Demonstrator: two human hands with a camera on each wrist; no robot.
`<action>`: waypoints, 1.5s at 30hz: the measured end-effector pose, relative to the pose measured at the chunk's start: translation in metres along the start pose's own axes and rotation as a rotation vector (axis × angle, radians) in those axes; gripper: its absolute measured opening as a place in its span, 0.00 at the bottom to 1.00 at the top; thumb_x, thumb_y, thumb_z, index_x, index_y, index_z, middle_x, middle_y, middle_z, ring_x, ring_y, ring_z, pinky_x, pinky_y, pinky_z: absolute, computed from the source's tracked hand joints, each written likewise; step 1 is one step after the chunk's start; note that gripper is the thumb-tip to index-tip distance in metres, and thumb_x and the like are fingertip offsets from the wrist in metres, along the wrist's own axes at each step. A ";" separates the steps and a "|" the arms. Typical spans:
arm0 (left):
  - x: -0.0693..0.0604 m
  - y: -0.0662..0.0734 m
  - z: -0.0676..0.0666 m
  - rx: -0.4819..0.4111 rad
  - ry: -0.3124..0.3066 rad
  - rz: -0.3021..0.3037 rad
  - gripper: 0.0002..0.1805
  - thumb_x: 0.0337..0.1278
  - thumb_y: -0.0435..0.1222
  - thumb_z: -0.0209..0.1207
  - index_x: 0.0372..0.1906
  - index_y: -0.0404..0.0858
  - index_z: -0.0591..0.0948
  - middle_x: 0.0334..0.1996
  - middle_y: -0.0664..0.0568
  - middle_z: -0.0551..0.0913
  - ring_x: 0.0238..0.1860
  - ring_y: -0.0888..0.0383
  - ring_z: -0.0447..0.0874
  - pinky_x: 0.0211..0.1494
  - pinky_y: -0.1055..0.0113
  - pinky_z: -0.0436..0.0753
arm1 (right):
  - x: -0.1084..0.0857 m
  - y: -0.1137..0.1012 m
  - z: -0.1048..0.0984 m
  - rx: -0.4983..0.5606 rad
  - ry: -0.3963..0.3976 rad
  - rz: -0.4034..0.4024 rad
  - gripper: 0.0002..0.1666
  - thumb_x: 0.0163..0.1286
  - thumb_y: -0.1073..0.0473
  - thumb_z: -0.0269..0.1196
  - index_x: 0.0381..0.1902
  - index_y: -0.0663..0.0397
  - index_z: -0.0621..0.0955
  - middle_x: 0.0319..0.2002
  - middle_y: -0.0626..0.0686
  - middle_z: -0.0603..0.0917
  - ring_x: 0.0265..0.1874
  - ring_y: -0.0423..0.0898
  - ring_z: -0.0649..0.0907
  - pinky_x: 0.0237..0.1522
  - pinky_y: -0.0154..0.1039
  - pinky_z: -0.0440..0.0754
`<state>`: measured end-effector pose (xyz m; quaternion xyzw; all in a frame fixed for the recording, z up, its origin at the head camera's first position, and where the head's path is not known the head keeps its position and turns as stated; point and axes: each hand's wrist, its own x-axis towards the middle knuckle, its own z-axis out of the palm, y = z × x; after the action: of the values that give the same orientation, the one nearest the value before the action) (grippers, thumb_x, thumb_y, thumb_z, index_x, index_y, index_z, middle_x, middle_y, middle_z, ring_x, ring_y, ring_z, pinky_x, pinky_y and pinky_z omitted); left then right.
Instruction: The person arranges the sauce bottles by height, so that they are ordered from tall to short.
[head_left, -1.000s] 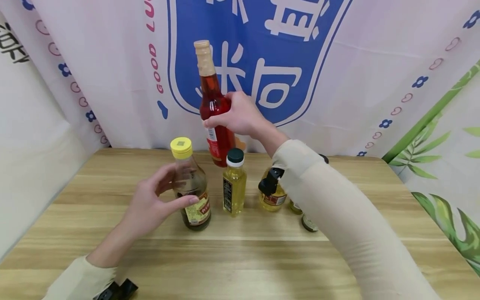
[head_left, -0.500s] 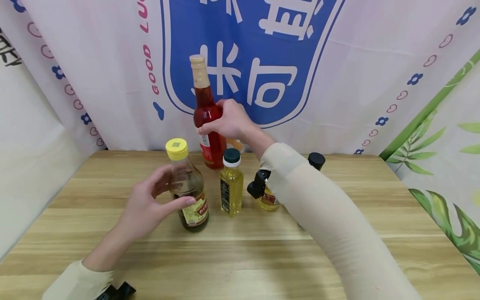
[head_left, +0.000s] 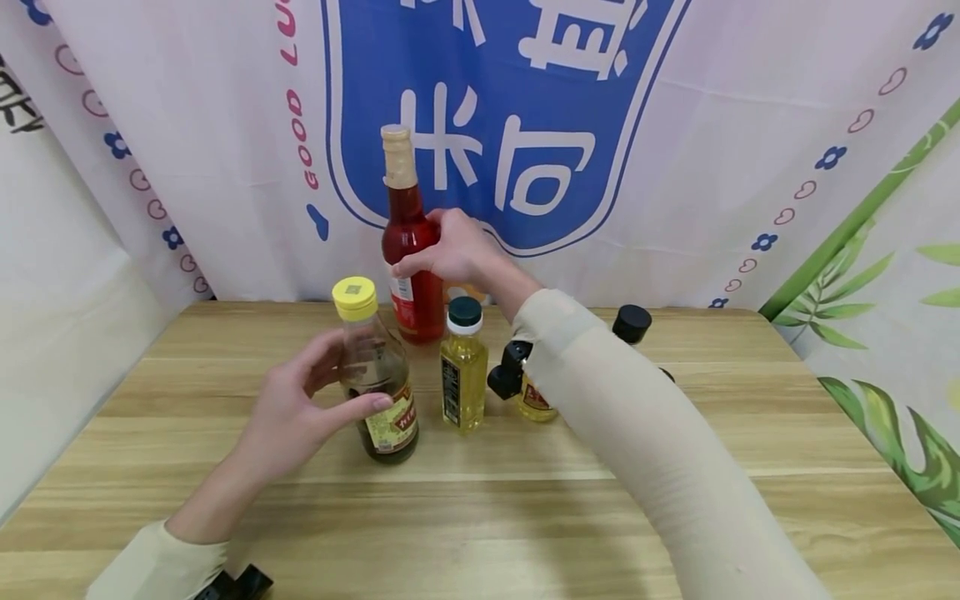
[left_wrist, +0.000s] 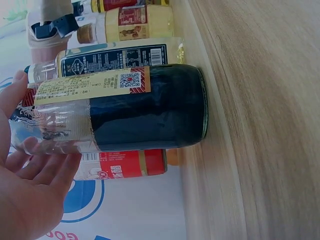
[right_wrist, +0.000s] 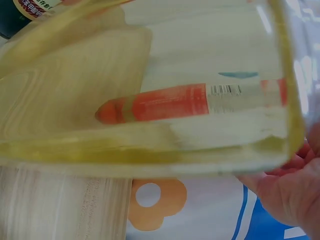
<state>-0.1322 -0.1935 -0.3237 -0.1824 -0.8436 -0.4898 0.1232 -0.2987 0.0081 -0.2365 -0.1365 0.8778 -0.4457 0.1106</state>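
Note:
My left hand (head_left: 288, 408) holds the yellow-capped bottle of dark sauce (head_left: 390, 435), thumb on its label side and fingers behind. That bottle stands upright on the table; in the left wrist view its dark liquid (left_wrist: 150, 110) fills the lower part. Farther back, my right hand (head_left: 461, 250) grips the tall red bottle (head_left: 417, 312) around its body. This bottle is nearly upright, near the far table edge; I cannot tell whether its base touches the wood. Through a clear bottle close to the right wrist camera, the red label (right_wrist: 170, 102) shows.
A green-capped bottle of yellow oil (head_left: 468, 375) stands between the two held bottles. Right of it is another yellow bottle (head_left: 536, 403), partly behind my right wrist camera. A black-capped bottle (head_left: 632, 323) is mostly hidden by the sleeve. A printed curtain (head_left: 660, 208) hangs behind the table.
The red bottle has come down and slightly left in my right hand, and is now more upright. My left hand stays on the yellow-capped bottle.

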 end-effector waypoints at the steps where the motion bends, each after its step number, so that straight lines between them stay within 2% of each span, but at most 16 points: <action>1: 0.000 0.000 0.000 0.000 0.000 0.000 0.38 0.58 0.35 0.77 0.73 0.44 0.76 0.63 0.47 0.85 0.56 0.73 0.83 0.60 0.84 0.82 | 0.001 0.001 0.001 0.002 -0.004 -0.001 0.48 0.65 0.52 0.78 0.77 0.48 0.68 0.65 0.52 0.81 0.61 0.50 0.82 0.62 0.52 0.88; 8: 0.000 -0.001 0.000 -0.005 0.000 0.005 0.37 0.57 0.34 0.77 0.72 0.43 0.76 0.61 0.47 0.86 0.55 0.71 0.84 0.60 0.82 0.83 | 0.005 0.009 0.007 0.013 -0.027 0.017 0.46 0.65 0.54 0.78 0.75 0.49 0.68 0.64 0.53 0.81 0.62 0.51 0.82 0.64 0.52 0.87; 19: -0.001 0.001 -0.001 0.012 -0.001 -0.008 0.37 0.58 0.35 0.77 0.73 0.44 0.75 0.61 0.47 0.86 0.55 0.72 0.83 0.59 0.84 0.81 | 0.008 0.015 0.016 -0.038 -0.028 0.015 0.44 0.65 0.53 0.78 0.74 0.50 0.70 0.64 0.53 0.82 0.61 0.50 0.82 0.67 0.51 0.85; 34: 0.000 0.001 0.000 0.022 -0.007 -0.020 0.38 0.59 0.37 0.76 0.73 0.45 0.75 0.63 0.48 0.85 0.56 0.71 0.82 0.59 0.84 0.81 | 0.006 0.009 0.019 -0.076 -0.016 0.051 0.44 0.65 0.51 0.78 0.75 0.47 0.71 0.66 0.52 0.82 0.63 0.50 0.82 0.68 0.50 0.85; 41: 0.000 0.001 0.001 0.020 -0.009 -0.020 0.38 0.60 0.37 0.76 0.74 0.46 0.75 0.63 0.48 0.85 0.56 0.72 0.82 0.59 0.84 0.82 | 0.003 0.010 0.017 -0.030 -0.057 0.030 0.37 0.69 0.55 0.74 0.72 0.47 0.73 0.64 0.53 0.83 0.61 0.51 0.83 0.69 0.53 0.84; 45: 0.000 0.001 0.001 0.015 -0.006 -0.013 0.37 0.59 0.36 0.76 0.73 0.45 0.75 0.62 0.48 0.85 0.56 0.71 0.83 0.59 0.84 0.82 | 0.002 0.010 0.016 -0.019 -0.067 0.023 0.36 0.70 0.55 0.74 0.72 0.47 0.73 0.64 0.53 0.84 0.61 0.51 0.83 0.69 0.54 0.83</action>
<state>-0.1318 -0.1928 -0.3236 -0.1775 -0.8488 -0.4837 0.1188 -0.2973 0.0010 -0.2544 -0.1424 0.8792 -0.4312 0.1439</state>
